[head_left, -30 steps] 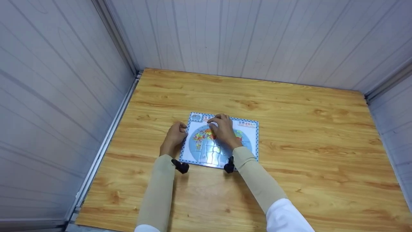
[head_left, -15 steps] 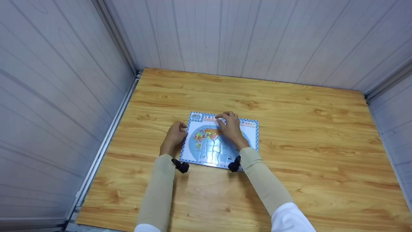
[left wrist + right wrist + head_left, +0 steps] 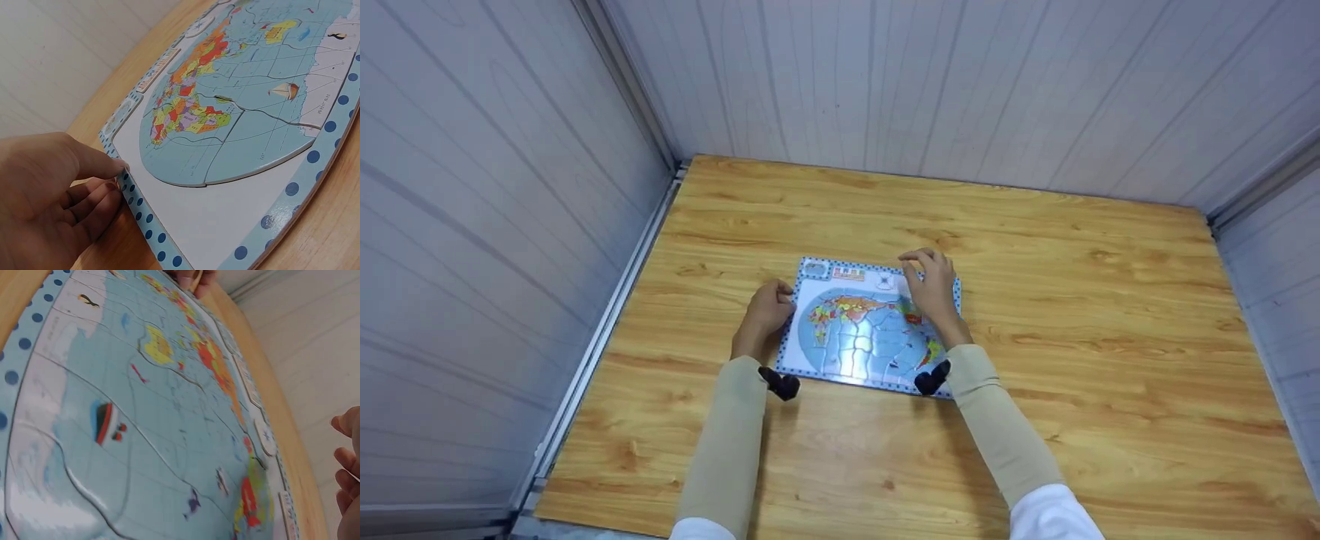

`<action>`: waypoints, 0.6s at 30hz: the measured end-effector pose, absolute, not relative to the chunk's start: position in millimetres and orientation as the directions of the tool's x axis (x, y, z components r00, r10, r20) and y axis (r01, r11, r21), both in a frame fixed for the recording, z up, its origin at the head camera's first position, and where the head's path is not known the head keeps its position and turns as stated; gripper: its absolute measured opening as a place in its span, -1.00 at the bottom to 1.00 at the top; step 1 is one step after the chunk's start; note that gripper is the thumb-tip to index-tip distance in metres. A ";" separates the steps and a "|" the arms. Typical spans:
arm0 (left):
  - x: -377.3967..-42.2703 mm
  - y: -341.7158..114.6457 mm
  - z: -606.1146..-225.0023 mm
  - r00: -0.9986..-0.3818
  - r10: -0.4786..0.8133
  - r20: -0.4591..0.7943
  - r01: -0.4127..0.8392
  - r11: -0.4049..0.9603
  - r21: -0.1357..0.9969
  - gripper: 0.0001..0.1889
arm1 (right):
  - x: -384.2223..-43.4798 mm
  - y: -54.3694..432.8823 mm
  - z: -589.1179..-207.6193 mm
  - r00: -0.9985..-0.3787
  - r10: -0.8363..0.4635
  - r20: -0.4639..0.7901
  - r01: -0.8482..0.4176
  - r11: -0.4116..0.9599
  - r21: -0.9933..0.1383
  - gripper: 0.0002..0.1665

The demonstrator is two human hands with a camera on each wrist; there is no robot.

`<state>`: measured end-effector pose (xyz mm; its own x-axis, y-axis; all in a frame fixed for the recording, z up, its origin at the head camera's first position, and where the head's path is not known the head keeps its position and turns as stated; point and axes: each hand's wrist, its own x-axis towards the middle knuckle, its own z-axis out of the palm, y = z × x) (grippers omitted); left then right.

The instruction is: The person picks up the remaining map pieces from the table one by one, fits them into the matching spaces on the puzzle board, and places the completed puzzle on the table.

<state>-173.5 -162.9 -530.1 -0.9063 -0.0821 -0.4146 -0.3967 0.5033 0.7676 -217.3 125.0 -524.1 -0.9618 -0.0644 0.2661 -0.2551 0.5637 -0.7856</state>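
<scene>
A world map jigsaw puzzle lies flat, its pieces fitted together inside a pale blue frame with dark dots. My left hand grips the frame's left edge; in the left wrist view its thumb lies on the dotted border and the other fingers curl at the side. Over the puzzle's upper right corner hovers my right hand, fingers loosely bent and holding nothing visible. It hides part of that corner. In the right wrist view only its fingertips show, apart from the map.
The puzzle rests on a wood-grain table. A pale panel wall rises behind it, with another wall on the left and one on the right. A metal rail runs along the table's left edge.
My right hand has moved rightward across the puzzle's top, from the middle to the upper right corner, uncovering more of the map. The left hand has stayed at the left edge.
</scene>
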 end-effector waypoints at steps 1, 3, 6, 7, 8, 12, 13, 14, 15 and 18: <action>-173.5 -163.2 -530.0 -0.908 -0.083 -0.411 -0.394 0.506 0.767 -0.71 | -217.5 128.0 -522.7 -0.962 -0.048 0.268 -0.248 0.564 -0.788 -0.74; -173.6 -163.4 -530.4 -0.911 -0.086 -0.403 -0.388 0.511 0.767 -0.72 | -217.5 134.4 -519.7 -0.962 -0.016 0.271 -0.231 0.569 -0.789 -0.75; -173.2 -163.6 -532.3 -0.917 -0.087 -0.390 -0.376 0.517 0.769 -0.72 | -215.4 145.6 -514.8 -0.967 0.034 0.253 -0.190 0.568 -0.801 -0.75; -173.0 -163.7 -532.9 -0.919 -0.086 -0.386 -0.372 0.517 0.771 -0.73 | -214.4 149.6 -513.3 -0.967 0.047 0.250 -0.179 0.570 -0.802 -0.75; -173.2 -163.6 -533.2 -0.921 -0.085 -0.381 -0.367 0.520 0.771 -0.73 | -213.6 153.8 -511.6 -0.967 0.059 0.248 -0.171 0.571 -0.803 -0.74; -174.7 -163.8 -532.7 -0.933 -0.084 -0.351 -0.337 0.549 0.765 -0.74 | -211.3 169.4 -505.9 -0.961 0.092 0.261 -0.160 0.583 -0.796 -0.72; -175.1 -163.8 -532.4 -0.934 -0.085 -0.346 -0.332 0.557 0.761 -0.74 | -211.2 172.9 -504.8 -0.957 0.099 0.271 -0.163 0.589 -0.791 -0.71; -175.8 -163.6 -532.0 -0.937 -0.087 -0.337 -0.325 0.566 0.758 -0.74 | -210.9 176.1 -503.5 -0.954 0.105 0.279 -0.166 0.591 -0.789 -0.71; -176.2 -163.3 -531.3 -0.940 -0.089 -0.330 -0.320 0.573 0.755 -0.75 | -210.5 178.9 -502.2 -0.952 0.111 0.285 -0.167 0.594 -0.787 -0.71; -177.5 -161.5 -529.0 -0.945 -0.104 -0.311 -0.310 0.587 0.748 -0.74 | -209.6 186.3 -498.9 -0.948 0.135 0.289 -0.152 0.605 -0.781 -0.70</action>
